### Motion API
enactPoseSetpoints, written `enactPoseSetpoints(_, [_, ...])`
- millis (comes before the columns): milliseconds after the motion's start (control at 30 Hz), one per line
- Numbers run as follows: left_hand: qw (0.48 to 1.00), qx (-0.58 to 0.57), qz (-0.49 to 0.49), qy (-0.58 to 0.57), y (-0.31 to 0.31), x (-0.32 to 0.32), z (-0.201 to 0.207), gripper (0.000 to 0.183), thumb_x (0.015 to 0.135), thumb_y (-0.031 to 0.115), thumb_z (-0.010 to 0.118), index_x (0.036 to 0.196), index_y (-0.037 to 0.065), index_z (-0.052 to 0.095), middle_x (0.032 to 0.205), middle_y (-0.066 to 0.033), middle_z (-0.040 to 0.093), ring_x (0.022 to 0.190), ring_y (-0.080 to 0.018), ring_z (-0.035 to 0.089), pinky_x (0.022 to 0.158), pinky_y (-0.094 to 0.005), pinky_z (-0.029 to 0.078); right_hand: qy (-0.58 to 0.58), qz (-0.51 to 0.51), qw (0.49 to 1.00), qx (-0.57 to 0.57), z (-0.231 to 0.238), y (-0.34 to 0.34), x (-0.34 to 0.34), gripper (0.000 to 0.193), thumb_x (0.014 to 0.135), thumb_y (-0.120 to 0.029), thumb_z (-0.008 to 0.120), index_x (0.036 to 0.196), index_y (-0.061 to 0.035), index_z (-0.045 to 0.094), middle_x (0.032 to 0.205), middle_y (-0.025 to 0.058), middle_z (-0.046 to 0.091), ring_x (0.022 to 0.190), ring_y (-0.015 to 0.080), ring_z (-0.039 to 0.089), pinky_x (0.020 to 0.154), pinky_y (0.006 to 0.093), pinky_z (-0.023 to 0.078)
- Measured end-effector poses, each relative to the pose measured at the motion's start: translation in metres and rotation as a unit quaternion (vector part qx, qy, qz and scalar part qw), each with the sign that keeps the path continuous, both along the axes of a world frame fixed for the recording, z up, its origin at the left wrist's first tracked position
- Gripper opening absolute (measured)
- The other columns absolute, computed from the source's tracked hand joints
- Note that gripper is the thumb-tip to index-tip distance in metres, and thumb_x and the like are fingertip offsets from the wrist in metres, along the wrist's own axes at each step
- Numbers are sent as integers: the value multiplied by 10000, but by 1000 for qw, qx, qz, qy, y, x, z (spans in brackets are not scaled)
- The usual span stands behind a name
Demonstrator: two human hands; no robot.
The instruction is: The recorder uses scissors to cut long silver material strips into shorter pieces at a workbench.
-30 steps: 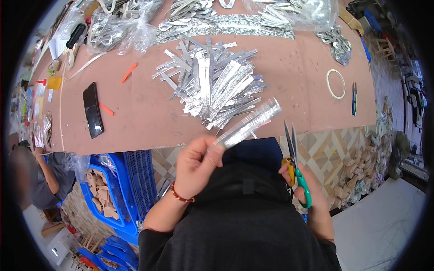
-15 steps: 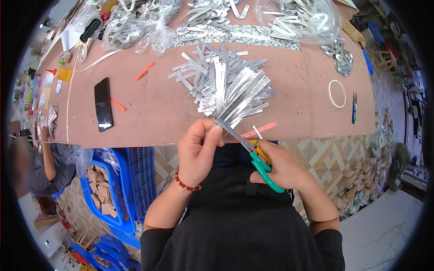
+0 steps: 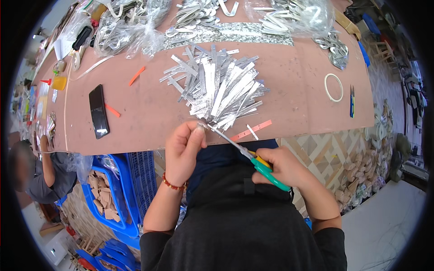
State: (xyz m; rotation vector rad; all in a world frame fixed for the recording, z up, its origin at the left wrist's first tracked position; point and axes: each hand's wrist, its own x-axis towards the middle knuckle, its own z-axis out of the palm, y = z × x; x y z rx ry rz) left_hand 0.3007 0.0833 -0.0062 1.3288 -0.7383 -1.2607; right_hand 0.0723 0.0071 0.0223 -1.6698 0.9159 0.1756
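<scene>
My left hand (image 3: 184,145), a beaded bracelet at its wrist, is closed in a pinch at the table's front edge. A short silvery strip end shows at its thumb and forefinger; most of it is hidden. In my right hand (image 3: 281,166) I hold scissors (image 3: 260,166) with green and yellow handles, their blades pointing up and left. The blade tips reach close to my left fingertips. Just beyond them lies a fanned pile of silver strips (image 3: 221,88). A pink strip (image 3: 257,128) with a small white strip across it lies right of the blades.
A black phone (image 3: 98,111) and orange strips (image 3: 136,76) lie left on the brown table (image 3: 298,90). At right are a pale ring (image 3: 333,87) and blue-handled snips (image 3: 352,101). Bagged silver pieces (image 3: 312,18) line the back. Blue crates (image 3: 131,221) and another person (image 3: 49,169) are at left.
My left hand has shifted left, and the long grey strip running from its fingers over the pile no longer shows there. The scissors have moved slightly left. The whole view has shifted a little.
</scene>
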Motion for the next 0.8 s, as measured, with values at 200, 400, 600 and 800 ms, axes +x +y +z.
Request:
enactPoseSetpoints(200, [993, 12, -101, -56, 19, -23, 15, 278, 947, 64, 406, 1193, 14, 526, 751, 1, 522, 703, -61, 486, 657, -197, 408, -157, -185, 969, -39, 1, 29, -1, 331, 675, -63, 775, 854, -64, 496, 762, 13, 557, 656, 72, 503, 577, 229, 402])
enactPoseSetpoints(400, [974, -37, -174, -139, 26, -41, 11, 354, 912, 16, 455, 1266, 28, 439, 770, -46, 577, 695, -98, 569, 642, -224, 456, -249, -250, 936, 5, -13, 31, 25, 261, 748, -129, 714, 888, -35, 514, 688, 17, 563, 636, 76, 543, 617, 243, 448])
enactPoseSetpoints(600, [931, -33, -301, -204, 35, -27, 13, 283, 860, 139, 582, 1115, 43, 506, 804, -147, 626, 743, -315, 630, 669, -346, 486, -259, -159, 931, -203, 12, 5, -3, 232, 768, 8, 642, 959, -40, 520, 797, 22, 576, 724, 89, 558, 645, 242, 458])
enactPoseSetpoints(800, [859, 155, -288, -393, 112, 22, -53, 161, 803, 130, 570, 957, 83, 570, 783, -183, 627, 765, -365, 609, 659, -422, 480, -422, -564, 623, -341, 123, -110, -216, 341, 832, -180, 631, 1069, 46, 536, 955, 100, 602, 888, 152, 583, 789, 285, 465])
